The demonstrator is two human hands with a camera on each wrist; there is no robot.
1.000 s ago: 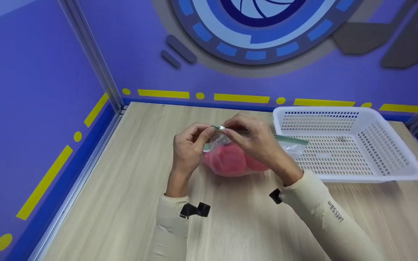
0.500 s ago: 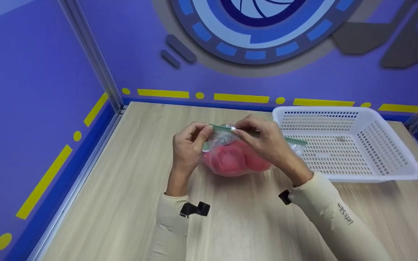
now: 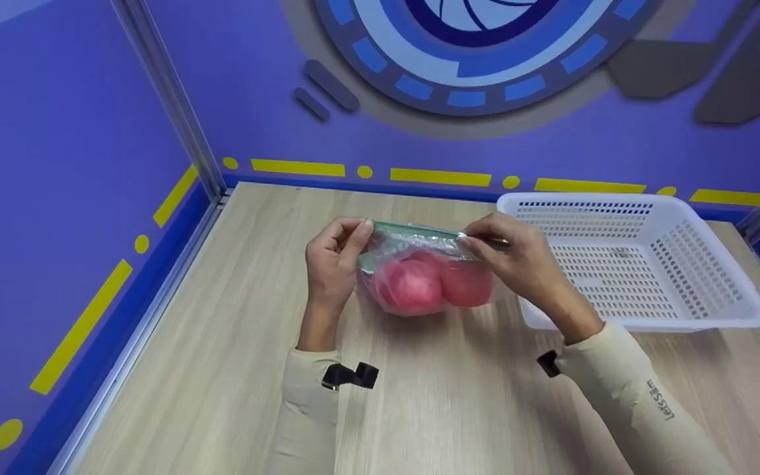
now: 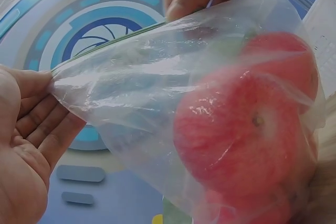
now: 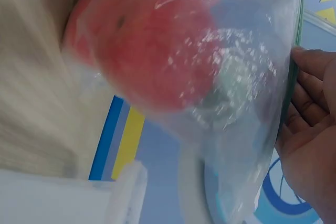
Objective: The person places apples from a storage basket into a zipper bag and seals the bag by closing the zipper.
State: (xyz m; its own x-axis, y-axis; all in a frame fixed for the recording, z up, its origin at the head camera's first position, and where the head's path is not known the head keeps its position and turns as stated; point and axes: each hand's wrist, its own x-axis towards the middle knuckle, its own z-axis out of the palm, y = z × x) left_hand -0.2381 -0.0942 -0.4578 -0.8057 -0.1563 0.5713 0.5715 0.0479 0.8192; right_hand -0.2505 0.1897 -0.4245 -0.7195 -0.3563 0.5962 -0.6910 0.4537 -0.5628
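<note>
A clear zip bag [image 3: 386, 247] with a green closure strip [image 3: 419, 231] hangs low over the wooden table, bulging with red apples [image 3: 413, 287]. My left hand [image 3: 331, 264] pinches the bag's upper left corner between thumb and forefinger. Toward the other end of the strip, my right hand [image 3: 518, 257] pinches the small white slider [image 3: 462, 237]. The strip is stretched nearly straight between both hands. In the left wrist view one apple [image 4: 231, 129] faces the camera, with others pressed beside it. The right fingers [image 5: 310, 66] lie along the green edge in the right wrist view.
A white perforated plastic basket [image 3: 644, 324] stands at the right, its left end close behind my right hand. Blue patterned panels [image 3: 274, 132] rise at the back and left of the table [image 3: 241, 330], joined by a metal post [image 3: 172, 99].
My right hand has moved right along the green strip with the white slider, away from my left hand. The left hand has shifted slightly left, and more of the strip shows between them.
</note>
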